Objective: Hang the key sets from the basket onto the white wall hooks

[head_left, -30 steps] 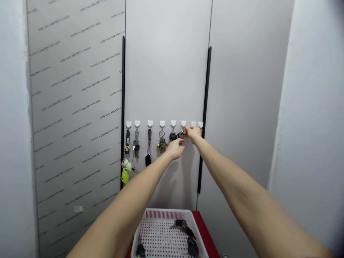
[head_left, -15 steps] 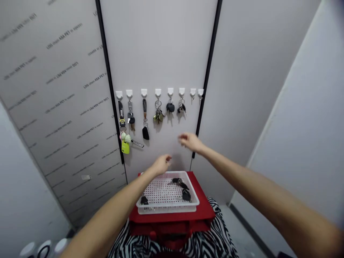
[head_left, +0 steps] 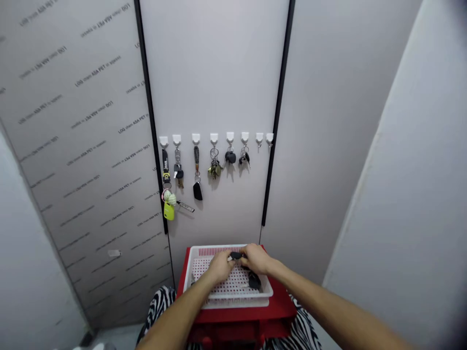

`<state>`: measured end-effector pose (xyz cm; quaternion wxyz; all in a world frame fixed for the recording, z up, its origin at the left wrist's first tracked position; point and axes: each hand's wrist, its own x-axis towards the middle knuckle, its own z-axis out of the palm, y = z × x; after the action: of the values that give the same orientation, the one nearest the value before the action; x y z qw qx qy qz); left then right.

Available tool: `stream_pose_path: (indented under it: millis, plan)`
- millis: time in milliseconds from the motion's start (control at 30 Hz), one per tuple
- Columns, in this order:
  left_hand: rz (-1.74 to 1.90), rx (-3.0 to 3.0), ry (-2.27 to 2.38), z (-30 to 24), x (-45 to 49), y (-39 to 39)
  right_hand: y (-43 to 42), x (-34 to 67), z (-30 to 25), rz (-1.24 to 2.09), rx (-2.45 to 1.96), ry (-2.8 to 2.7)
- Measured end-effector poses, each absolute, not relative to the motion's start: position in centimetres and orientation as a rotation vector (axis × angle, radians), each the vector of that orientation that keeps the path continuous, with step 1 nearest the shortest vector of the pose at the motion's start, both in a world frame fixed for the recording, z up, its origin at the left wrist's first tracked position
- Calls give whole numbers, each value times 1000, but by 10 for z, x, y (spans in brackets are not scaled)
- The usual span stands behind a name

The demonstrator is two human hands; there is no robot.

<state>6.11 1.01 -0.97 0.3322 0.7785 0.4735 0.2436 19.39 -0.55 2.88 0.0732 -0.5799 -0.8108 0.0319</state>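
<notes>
Person's got both hands over the white basket (head_left: 237, 302), left hand (head_left: 221, 266) and right hand (head_left: 256, 258) close together — fingers pinched on a black key (head_left: 236, 255). Another black key (head_left: 254, 280) sits inside the basket. Left forearm (head_left: 193, 297) blocks the basket's near-left corner — red table (head_left: 280, 297) under it, hanging key bunches (head_left: 214, 168) above.

There are eight white hooks (head_left: 230, 136), six hanging key sets (head_left: 215, 169), one basket (head_left: 241, 295), two hands (head_left: 221, 266).
</notes>
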Motion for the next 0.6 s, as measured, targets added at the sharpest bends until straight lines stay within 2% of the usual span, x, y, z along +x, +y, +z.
stream_pose_path:
  millis: [167, 433, 533, 600]
  plan:
    - [747, 1968, 1148, 12, 55, 19, -6, 192, 49, 218, -1514, -2220]
    - [374, 1507, 864, 67, 26, 16, -12, 194, 90, 516, -1275, -2082]
    - [356, 1528, 886, 81, 20, 14, -19, 193, 106, 614, -1270, -2066]
    - [467, 1587, 945, 90, 23, 13, -21, 192, 117, 621, -1245, -2046]
